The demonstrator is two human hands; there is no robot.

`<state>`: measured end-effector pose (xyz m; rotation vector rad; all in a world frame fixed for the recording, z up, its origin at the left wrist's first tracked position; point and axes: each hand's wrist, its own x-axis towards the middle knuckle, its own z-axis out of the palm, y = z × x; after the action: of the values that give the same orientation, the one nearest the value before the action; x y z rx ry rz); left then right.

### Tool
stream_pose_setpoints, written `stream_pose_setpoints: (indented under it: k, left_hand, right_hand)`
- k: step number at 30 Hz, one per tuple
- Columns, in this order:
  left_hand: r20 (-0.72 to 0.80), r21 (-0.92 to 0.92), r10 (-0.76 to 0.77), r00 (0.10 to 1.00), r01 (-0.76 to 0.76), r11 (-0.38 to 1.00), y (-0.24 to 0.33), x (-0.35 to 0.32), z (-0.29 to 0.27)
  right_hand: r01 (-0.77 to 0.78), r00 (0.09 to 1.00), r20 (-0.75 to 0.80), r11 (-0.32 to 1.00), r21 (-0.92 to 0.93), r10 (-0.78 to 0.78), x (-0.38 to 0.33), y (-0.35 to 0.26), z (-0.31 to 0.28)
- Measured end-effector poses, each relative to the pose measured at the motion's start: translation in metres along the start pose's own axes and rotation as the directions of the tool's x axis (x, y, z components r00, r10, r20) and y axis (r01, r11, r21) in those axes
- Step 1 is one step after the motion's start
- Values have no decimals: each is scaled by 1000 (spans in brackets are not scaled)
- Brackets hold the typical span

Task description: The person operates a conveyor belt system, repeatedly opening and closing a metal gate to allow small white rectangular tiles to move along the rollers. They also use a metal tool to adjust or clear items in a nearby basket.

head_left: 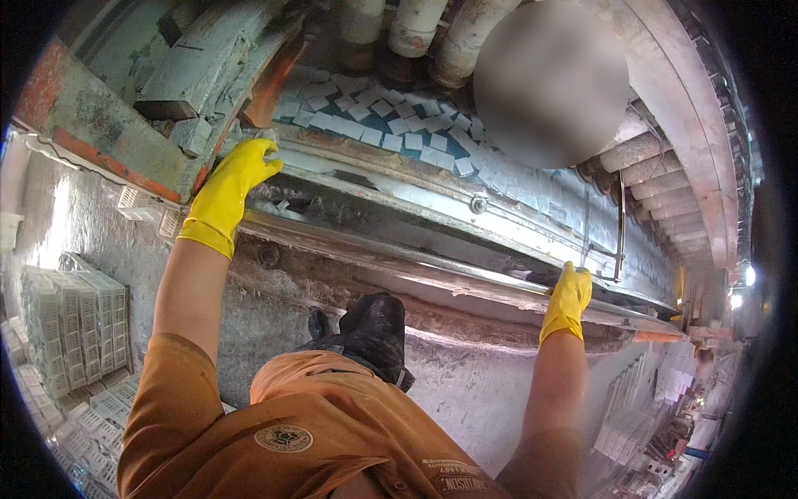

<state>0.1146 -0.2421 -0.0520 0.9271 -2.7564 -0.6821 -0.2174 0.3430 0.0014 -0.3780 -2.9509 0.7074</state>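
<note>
— What is held in the head view, and where?

— The left hand (229, 195), in a yellow glove, is laid with fingers spread on the grimy rim of the trough (349, 179) at upper left. The right hand (568, 298), gloved alike, is curled around the long metal rail (432, 268) at right of centre.

— What is contained in the trough?

— Many small white blocks (399, 125) are seen floating on dark water, crowded toward the upper centre. Stacked white crates (75, 324) are seen at the lower left; their contents cannot be told.
</note>
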Motion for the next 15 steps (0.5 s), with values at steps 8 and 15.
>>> stream_pose_setpoints:
  k: [8, 15]
  left_hand:
    - [0, 6, 8, 1000, -8, 1000, -4, -5, 6]
    - [10, -2, 25, 1000, -25, 1000, 1, -6, 5]
  right_hand:
    - [-63, 996, 70, 998, 25, 61, -22, -13, -19]
    - [-10, 1000, -28, 998, -57, 8, 18, 35, 3]
